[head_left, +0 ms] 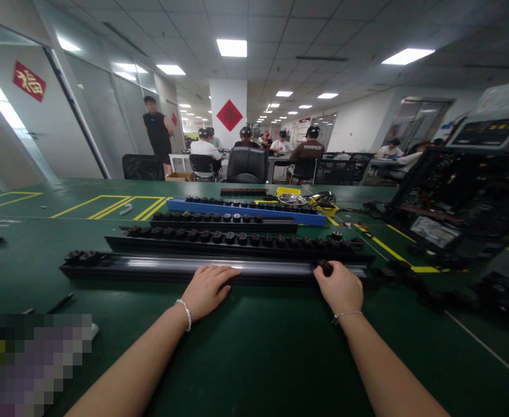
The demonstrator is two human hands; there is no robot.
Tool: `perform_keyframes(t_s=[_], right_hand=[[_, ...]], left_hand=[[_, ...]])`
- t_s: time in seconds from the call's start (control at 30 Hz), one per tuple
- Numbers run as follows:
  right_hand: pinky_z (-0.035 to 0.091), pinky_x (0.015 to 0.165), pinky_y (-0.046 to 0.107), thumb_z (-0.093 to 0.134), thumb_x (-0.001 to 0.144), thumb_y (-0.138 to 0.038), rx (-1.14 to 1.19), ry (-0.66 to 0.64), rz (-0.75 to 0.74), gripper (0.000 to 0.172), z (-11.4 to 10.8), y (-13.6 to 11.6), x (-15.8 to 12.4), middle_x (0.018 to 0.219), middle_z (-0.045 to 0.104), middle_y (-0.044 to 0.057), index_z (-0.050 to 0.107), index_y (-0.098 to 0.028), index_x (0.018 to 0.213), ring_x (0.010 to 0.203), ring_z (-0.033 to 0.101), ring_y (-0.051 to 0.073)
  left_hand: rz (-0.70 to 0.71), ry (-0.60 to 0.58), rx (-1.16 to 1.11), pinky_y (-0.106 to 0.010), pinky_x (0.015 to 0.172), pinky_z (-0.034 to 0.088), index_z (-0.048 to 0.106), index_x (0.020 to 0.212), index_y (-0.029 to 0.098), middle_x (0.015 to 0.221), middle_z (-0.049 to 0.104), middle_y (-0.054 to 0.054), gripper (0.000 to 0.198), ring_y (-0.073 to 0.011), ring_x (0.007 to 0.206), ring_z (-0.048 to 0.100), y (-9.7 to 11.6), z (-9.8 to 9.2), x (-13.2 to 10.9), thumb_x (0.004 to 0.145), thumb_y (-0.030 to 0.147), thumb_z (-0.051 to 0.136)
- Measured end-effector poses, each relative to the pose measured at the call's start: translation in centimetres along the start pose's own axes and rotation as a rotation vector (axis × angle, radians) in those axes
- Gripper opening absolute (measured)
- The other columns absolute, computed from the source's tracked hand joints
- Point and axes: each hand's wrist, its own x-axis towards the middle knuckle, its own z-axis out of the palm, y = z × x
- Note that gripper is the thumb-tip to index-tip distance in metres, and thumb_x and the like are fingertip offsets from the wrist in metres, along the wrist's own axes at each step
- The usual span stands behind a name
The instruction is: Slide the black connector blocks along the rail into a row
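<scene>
A long black tray (150, 267) with a shiny inner channel lies across the green table in front of me. My left hand (209, 291) rests on its near edge, fingers stretched out flat to the right. Toward the tray's right end, my right hand (341, 288) pinches a small black round part (324, 267) at the channel. The fingers cover much of that part, so its exact kind is unclear. A few similar black parts (81, 257) sit at the tray's left end.
Behind it lie black strips with rows of round parts (230, 238) and a blue tray (245, 209). An open computer case (436, 202) stands right, near loose dark parts (501, 295). A metal dish (292, 199) is farther back. A pixelated patch hides the lower left. People sit beyond.
</scene>
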Motion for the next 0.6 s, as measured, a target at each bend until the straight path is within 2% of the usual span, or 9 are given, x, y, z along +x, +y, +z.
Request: perform_keyframes(t_s=[0.6], right_hand=[[0.036,0.081,0.034,0.043,0.077,-0.040,-0.042,0.025,0.040,0.038,-0.03,0.58,0.35,0.084,0.067,0.009,0.063,-0.015,0.097,0.084,0.059,0.023]], left_hand=[[0.002,0.013,-0.019,-0.036,0.091,0.033,0.047,0.124,0.033,0.123,0.059,0.002,0.043,-0.0183,0.110,0.052,-0.20,0.18,0.00,0.082,0.022,0.051]])
